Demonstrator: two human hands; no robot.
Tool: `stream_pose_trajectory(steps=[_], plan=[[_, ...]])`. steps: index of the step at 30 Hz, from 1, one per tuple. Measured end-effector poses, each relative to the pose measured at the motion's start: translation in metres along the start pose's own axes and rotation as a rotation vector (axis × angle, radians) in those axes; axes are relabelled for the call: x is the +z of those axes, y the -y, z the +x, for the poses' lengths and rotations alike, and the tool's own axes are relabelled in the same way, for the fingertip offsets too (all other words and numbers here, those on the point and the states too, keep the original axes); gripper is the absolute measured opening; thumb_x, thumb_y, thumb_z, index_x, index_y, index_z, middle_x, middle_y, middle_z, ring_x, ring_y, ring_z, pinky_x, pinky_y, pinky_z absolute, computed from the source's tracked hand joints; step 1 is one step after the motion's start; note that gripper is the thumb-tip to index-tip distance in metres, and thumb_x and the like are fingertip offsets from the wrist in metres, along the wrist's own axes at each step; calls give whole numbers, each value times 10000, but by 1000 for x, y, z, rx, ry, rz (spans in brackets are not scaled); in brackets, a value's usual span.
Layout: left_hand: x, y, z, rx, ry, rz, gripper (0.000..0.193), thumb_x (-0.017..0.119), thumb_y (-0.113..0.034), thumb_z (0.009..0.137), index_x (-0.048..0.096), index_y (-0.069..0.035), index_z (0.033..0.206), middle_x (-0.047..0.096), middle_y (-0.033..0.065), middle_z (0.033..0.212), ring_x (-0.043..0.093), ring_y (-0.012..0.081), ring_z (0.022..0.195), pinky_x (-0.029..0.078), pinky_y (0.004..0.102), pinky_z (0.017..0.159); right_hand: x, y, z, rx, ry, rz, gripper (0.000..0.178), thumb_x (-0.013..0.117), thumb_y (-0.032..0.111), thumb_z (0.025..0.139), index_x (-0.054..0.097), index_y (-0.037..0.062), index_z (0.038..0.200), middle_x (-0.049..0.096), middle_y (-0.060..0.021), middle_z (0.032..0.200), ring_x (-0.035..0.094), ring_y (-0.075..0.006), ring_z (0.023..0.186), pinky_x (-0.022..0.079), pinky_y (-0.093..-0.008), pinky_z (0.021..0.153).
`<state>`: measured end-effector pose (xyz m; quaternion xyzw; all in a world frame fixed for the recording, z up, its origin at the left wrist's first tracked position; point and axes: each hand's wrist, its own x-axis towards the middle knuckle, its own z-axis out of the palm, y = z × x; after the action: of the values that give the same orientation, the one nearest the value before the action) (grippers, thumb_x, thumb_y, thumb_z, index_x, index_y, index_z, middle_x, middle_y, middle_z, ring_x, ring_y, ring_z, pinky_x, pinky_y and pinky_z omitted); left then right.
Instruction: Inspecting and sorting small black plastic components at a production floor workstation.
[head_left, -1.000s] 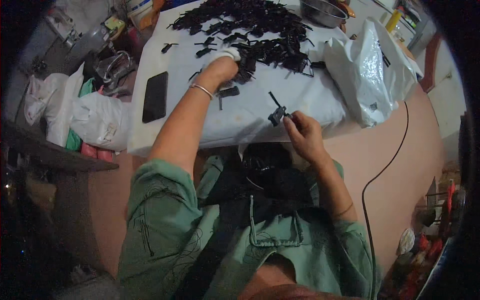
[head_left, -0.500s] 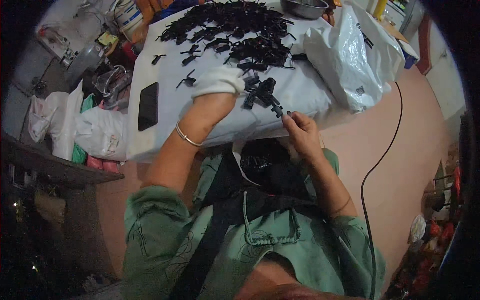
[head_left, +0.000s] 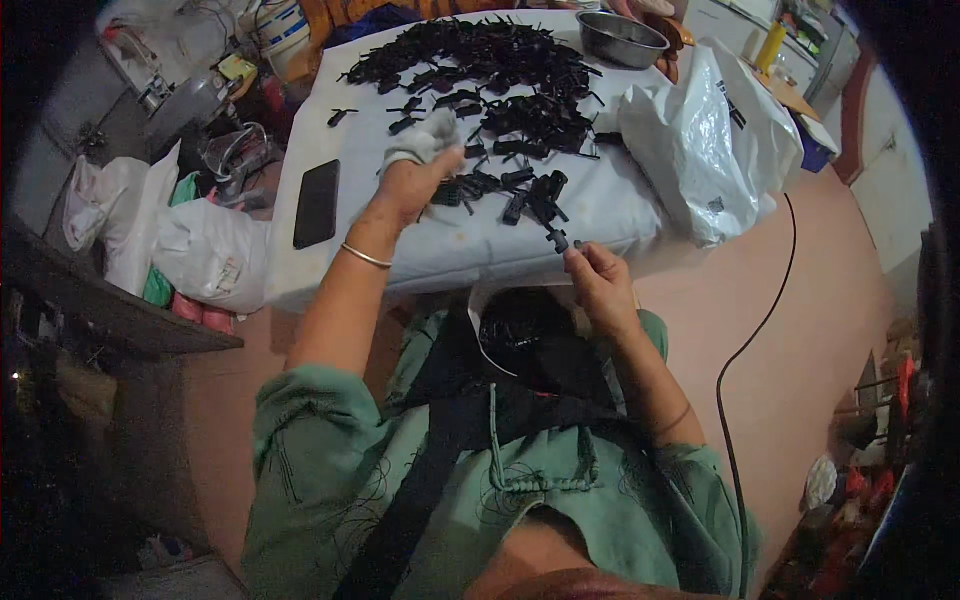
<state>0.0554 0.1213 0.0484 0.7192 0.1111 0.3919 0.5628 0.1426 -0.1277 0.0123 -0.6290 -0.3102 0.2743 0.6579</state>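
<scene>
My left hand (head_left: 415, 180) reaches over the white-covered table (head_left: 460, 245), with a white cloth (head_left: 425, 137) wrapped over its fingers; it rests among small black plastic parts (head_left: 500, 185). My right hand (head_left: 598, 285) hovers at the table's near edge, its fingers pinching one small black part (head_left: 556, 238). A big heap of the same black pieces (head_left: 480, 60) covers the far half of the table. In my lap sits a white-rimmed container (head_left: 520, 325) holding more black pieces.
A black phone (head_left: 317, 203) lies at the table's left edge. A metal bowl (head_left: 622, 38) stands at the far right, a white plastic bag (head_left: 705, 150) beside it. A black cable (head_left: 755, 320) trails over the floor on the right. White bags (head_left: 185, 250) pile up on the left.
My left hand has drawn back from the heap toward the near parts. My right hand has stayed at the table's near edge, still holding a small black part.
</scene>
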Motion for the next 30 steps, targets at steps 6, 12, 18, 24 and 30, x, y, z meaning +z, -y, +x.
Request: stream_pose_trajectory(steps=[6, 12, 18, 24, 30], plan=[[-4, -1, -1, 185, -230, 206, 223, 531, -90, 777, 573, -8, 979, 611, 52, 813, 570, 116, 696, 457, 238, 639, 5, -4, 4, -64, 32, 58, 259, 539, 248, 848, 489, 89, 650, 374, 78, 549, 320, -16, 466, 236, -181, 399], [31, -1, -34, -48, -256, -108, 198, 472, -53, 798, 570, -13, 965, 608, 71, 804, 585, 129, 705, 478, 254, 606, 10, -14, 12, -11, 64, 54, 254, 529, 231, 853, 487, 78, 655, 392, 63, 553, 319, -19, 483, 245, -189, 413], [44, -11, -34, -226, -377, -283, 172, 445, -34, 805, 562, -11, 928, 596, 64, 761, 560, 124, 586, 457, 236, 494, 28, 6, 55, -247, -149, -255, 279, 571, 249, 802, 513, 0, 691, 476, -37, 536, 427, -79, 529, 346, -262, 475], [46, -23, -39, -120, -416, -505, 167, 437, 4, 777, 560, -23, 886, 570, 62, 782, 520, 114, 559, 430, 225, 459, 37, 16, 51, -224, 12, -418, 291, 552, 249, 822, 529, -28, 737, 489, -59, 573, 421, -105, 549, 363, -288, 491], [49, -8, -65, 42, -350, -86, 105, 475, -43, 801, 560, -45, 863, 574, 43, 756, 537, 123, 584, 436, 237, 492, 43, 19, 7, -310, 332, -319, 197, 558, 174, 815, 525, -6, 743, 488, -55, 588, 430, -93, 557, 370, -271, 497]])
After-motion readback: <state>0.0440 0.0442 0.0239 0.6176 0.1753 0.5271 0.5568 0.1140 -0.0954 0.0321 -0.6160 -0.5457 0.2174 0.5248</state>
